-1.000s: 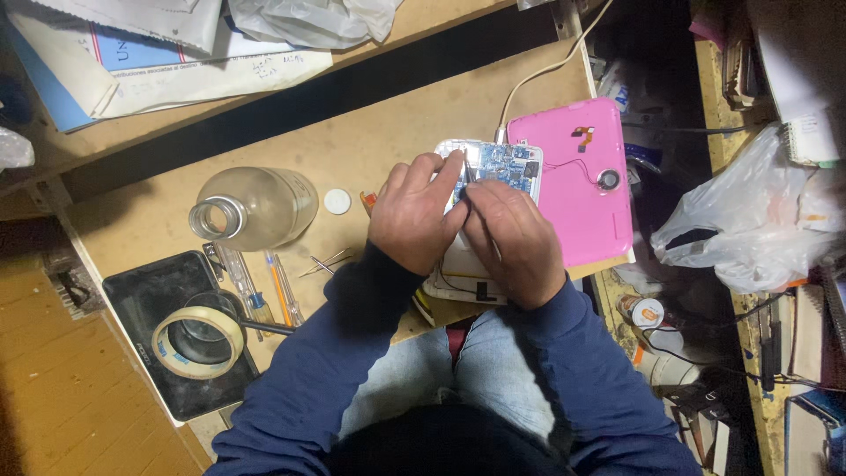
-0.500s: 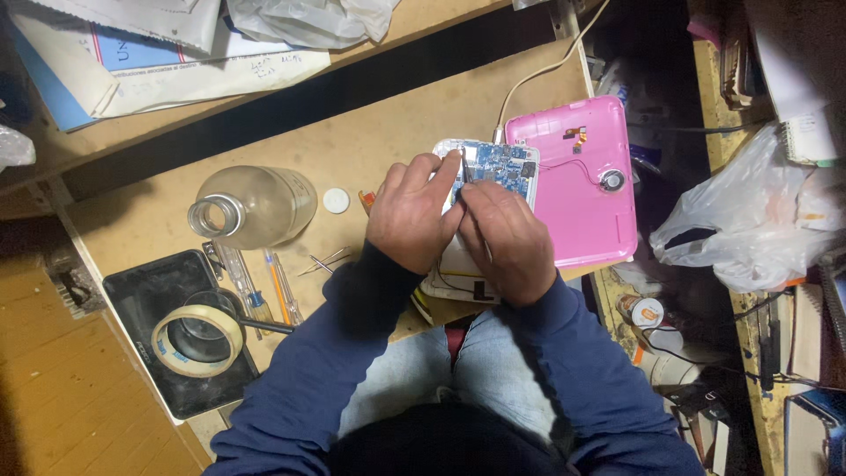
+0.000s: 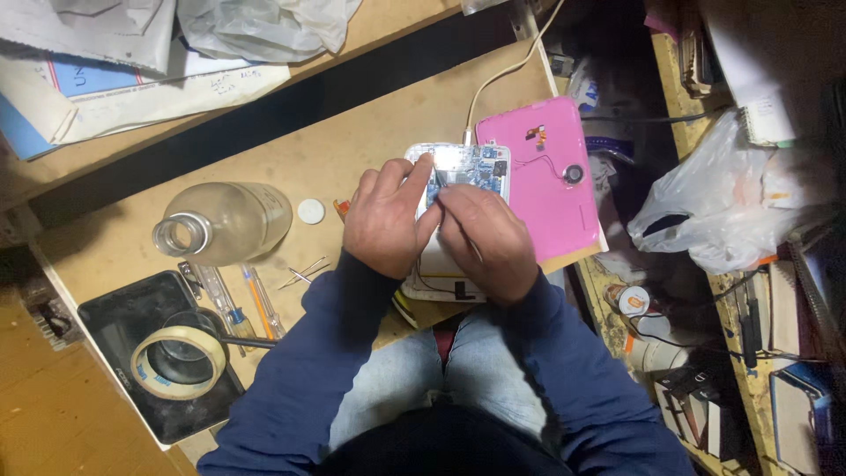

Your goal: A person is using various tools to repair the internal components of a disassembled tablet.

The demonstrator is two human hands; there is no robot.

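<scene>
Landmark: opened white tablet with blue circuit board, flat on the wooden desk, in front of me.

Far left of it: black tray holding a roll of tan tape and a black magnifier; contents beneath not clear.

Left of it: clear glass bottle lying on its side, uncapped, apparently empty; round white cap just beside it.

Upper left: loose papers with blue printed labels, under a crumpled clear bag.

On it: my left hand, fingers resting on the board, pressing, gripping nothing. My right hand, closed around a thin tool, tip on the board.

Touching its right edge: pink rectangular back cover.

Far right: white plastic bag, contents hidden.
</scene>
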